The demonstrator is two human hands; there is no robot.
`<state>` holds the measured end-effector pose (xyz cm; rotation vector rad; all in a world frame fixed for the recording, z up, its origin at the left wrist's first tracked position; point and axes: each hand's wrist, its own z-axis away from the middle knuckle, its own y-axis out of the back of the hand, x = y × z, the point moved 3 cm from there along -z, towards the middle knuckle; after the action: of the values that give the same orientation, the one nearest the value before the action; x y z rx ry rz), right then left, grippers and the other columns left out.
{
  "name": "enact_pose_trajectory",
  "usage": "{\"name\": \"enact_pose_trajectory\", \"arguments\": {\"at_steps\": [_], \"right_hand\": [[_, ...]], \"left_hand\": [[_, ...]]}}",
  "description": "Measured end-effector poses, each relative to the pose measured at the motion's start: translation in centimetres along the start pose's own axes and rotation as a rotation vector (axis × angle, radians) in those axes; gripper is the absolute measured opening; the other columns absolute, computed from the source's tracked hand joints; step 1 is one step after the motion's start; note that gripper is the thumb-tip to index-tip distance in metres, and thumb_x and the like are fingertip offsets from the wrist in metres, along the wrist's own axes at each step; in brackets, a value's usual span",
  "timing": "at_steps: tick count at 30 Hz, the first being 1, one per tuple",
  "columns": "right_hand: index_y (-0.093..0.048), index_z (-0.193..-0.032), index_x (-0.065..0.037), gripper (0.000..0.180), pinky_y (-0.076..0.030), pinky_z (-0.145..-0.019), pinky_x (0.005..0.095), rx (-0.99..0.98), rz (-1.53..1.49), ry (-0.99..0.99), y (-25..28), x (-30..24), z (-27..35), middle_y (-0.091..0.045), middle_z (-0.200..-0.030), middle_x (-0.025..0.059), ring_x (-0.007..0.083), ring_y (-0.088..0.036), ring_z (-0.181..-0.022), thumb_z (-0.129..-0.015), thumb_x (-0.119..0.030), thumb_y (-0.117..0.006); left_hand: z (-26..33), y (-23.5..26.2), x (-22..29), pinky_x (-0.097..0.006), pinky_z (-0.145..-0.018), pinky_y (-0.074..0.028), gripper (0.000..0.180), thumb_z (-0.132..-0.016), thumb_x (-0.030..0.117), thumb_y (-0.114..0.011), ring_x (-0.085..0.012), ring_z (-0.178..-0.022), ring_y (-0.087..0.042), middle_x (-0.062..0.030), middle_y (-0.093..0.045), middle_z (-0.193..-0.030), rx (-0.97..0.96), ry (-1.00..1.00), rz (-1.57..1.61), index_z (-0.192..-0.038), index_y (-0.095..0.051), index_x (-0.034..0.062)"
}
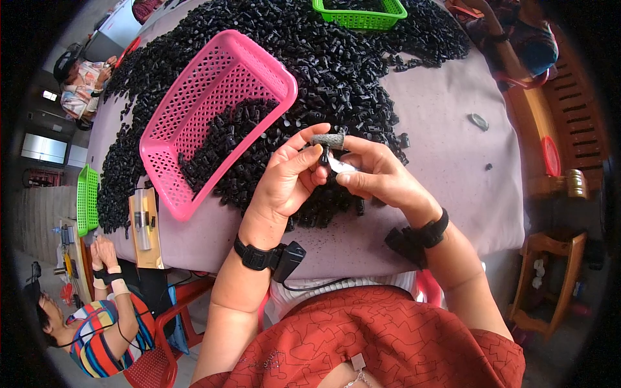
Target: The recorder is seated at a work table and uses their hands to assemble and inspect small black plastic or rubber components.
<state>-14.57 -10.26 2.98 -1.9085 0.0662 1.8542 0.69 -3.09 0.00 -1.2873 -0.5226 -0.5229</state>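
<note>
From the head camera I look down on my two bare hands raised just above the near edge of the counter (446, 129), which is draped in a pale mauve cloth. My left hand (284, 181) and right hand (378, 174) meet at the middle of the view, fingertips nearly touching. Between them sits a small grey, rough-surfaced cylindrical piece (328, 140), its long axis lying roughly left to right, with a short black plastic stem (323, 156) hanging down from it. My left fingers (304, 139) are curled closed around the left end of the grey piece and the stem; the right fingers (352, 143) pinch its right end, and something small and white shows under the right thumb, though I cannot tell what it is. So the piece lies right at the fingertips of both hands, held off the cloth, neither hand clearly nearer. Directly beyond the hands spreads a broad heap of small black plastic parts (349, 71). A pink perforated plastic basket (213, 116) rests tilted on that heap, left of my left hand, partly filled with the same black parts. A green perforated plastic basket (361, 16) sits at the far edge. Both wrists wear black straps.
</note>
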Motion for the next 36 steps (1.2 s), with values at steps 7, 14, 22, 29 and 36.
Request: {"name": "enact_pose_trajectory", "arguments": {"at_steps": [7, 14, 22, 29, 36], "right_hand": [[-0.048, -0.137, -0.003, 0.05, -0.03, -0.049, 0.0164, 0.011, -0.02, -0.019, 0.5, 0.4, -0.3, -0.06, -0.081, -0.0051, -0.0005, -0.041, -0.059, -0.093, -0.019, -0.065], [-0.05, -0.135, -0.003, 0.046, -0.029, -0.048, 0.0166, -0.012, -0.039, 0.006, 0.1, -0.2, -0.1, -0.059, -0.079, -0.0063, -0.0006, -0.039, -0.057, -0.094, -0.019, -0.063], [-0.05, -0.135, -0.003, 0.047, -0.029, -0.049, 0.0167, 0.01, -0.017, 0.004, 0.1, 0.1, -0.1, -0.059, -0.08, -0.0064, -0.0004, -0.041, -0.058, -0.093, -0.02, -0.064], [-0.049, -0.137, -0.004, 0.049, -0.029, -0.049, 0.016, 0.008, -0.036, 0.009, 0.3, 0.1, -0.3, -0.06, -0.082, -0.0073, -0.0011, -0.04, -0.059, -0.093, -0.02, -0.064], [-0.049, -0.139, -0.007, 0.046, -0.028, -0.048, 0.0166, 0.046, -0.051, 0.049, 0.4, 0.2, -0.3, -0.053, -0.074, -0.0086, -0.0001, -0.038, -0.057, -0.095, -0.016, -0.061]], "left_hand": [[0.0, 0.0, -0.2, -0.021, -0.058, -0.055, 0.039, -0.091, 0.008, -0.064, -0.0093, -0.066, -0.063, -0.0065, -0.066, -0.097, -0.03, 0.021, 0.027, -0.128, -0.053, 0.0034], [0.0, -0.1, -0.4, -0.02, -0.059, -0.054, 0.039, -0.092, 0.009, -0.064, -0.0092, -0.066, -0.062, -0.0059, -0.066, -0.098, -0.082, 0.022, 0.04, -0.129, -0.052, 0.0038], [-0.2, 0.0, -0.5, -0.02, -0.06, -0.054, 0.04, -0.092, 0.009, -0.063, -0.0093, -0.066, -0.062, -0.0055, -0.065, -0.096, -0.058, 0.039, 0.06, -0.13, -0.051, 0.0038], [0.1, -0.4, -0.3, -0.02, -0.059, -0.053, 0.039, -0.092, 0.008, -0.063, -0.0093, -0.065, -0.061, -0.005, -0.065, -0.093, -0.105, -0.004, -0.011, -0.129, -0.051, 0.0027], [1.8, -1.5, 2.5, -0.02, -0.062, -0.052, 0.027, -0.091, 0.003, -0.063, -0.0084, -0.068, -0.061, -0.004, -0.065, -0.091, 0.143, -0.584, -0.506, -0.117, -0.06, 0.0009]]}}
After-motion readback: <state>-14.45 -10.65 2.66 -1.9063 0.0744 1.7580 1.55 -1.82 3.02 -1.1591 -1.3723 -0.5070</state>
